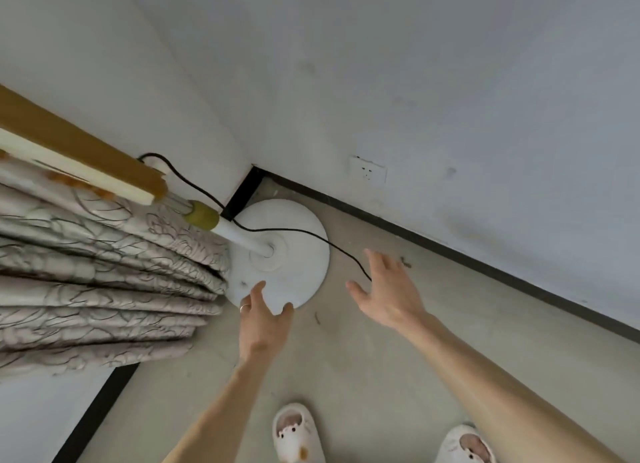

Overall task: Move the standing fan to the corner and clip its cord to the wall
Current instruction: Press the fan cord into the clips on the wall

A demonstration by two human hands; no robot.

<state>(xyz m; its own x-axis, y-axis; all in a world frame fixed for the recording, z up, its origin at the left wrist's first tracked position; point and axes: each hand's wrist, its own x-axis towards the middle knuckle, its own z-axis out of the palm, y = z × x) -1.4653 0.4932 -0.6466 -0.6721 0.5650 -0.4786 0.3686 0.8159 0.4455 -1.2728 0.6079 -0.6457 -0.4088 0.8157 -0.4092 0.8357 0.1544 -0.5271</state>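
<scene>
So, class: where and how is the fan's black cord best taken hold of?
Probably pinch the black cord on its free stretch over the floor, right of the round base, coming from above with the right hand: it is thin, low and clear there.

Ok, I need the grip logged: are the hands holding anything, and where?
The left hand touches the fan base at its near rim; a real grip cannot be told. The right hand is open beside the cord.

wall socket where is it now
Head view: the wall socket sits low on the right wall, just above the dark skirting, right of the fan base.
</scene>
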